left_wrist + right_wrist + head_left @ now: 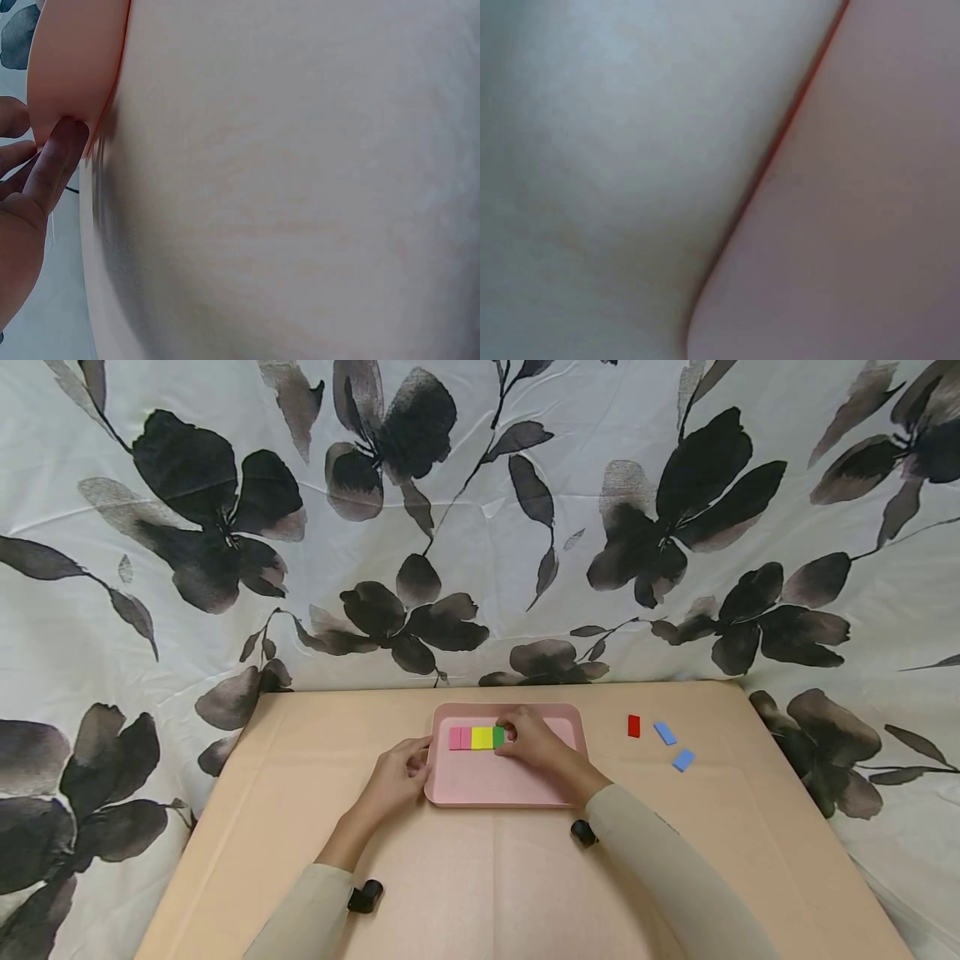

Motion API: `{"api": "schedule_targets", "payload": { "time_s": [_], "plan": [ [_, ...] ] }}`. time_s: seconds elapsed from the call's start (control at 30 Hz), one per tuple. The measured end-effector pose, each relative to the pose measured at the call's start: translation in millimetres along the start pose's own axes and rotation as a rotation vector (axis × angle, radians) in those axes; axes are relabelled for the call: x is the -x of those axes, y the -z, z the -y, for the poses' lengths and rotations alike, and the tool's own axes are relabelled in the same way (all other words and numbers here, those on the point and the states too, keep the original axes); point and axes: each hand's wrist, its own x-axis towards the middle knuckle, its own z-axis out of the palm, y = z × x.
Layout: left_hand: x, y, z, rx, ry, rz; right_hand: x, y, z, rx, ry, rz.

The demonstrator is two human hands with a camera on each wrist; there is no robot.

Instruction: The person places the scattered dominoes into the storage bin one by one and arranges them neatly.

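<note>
On the tan tabletop (480,893), as seen from the head camera, a pale pink rectangular plastic tray (480,785) is set near the far edge, with a row of small flat tiles laid end to end along its upper part: two pink tiles (460,738), a yellow tile (482,737) and a green tile (498,737). The green tile is pinched at the right end of the row by the curled fingertips of the right hand (531,740), apparently so that it is pressed flush against the yellow one. The tray's left rim is touched by the left hand (397,778), its fingers loosely bent against the edge and nothing clearly enclosed, seemingly to keep the tray from sliding. Well apart to the right, a small red tile (633,726) and two light blue tiles (672,746) are left loose on the table, outside the tray. A white cloth printed with dark flowers (480,527) is hung behind and around the table.

From the left wrist view, the pink tray (71,60) is seen close up at the top left, with the left hand's fingers (56,161) laid fairly straight against its rim; most of the picture is filled by the blurred tabletop (300,195).

From the right wrist view, only blurred pale surfaces are shown, and neither the right hand's grip nor the tiles can be made out.
</note>
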Motion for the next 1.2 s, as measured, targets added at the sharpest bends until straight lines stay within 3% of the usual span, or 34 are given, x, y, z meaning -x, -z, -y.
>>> {"api": "schedule_targets", "payload": {
  "time_s": [0.37, 0.7, 1.0, 1.2],
  "plan": [
    [10.1, 12.3, -1.6, 0.0, -0.01, 0.037, 22, -1, 16, -0.118, -0.066, -0.035],
    [18.7, 21.4, -1.6, 0.006, -0.011, 0.081, 59, 17, 30, -0.124, -0.098, -0.079],
    [28.3, 31.0, -2.2, -0.004, -0.022, 0.111, 103, 45, 31, -0.133, -0.105, -0.223],
    [28.5, 31.0, -0.9, -0.017, -0.024, 0.112, 127, 65, 11, -0.138, -0.112, -0.333]
  ]
}}
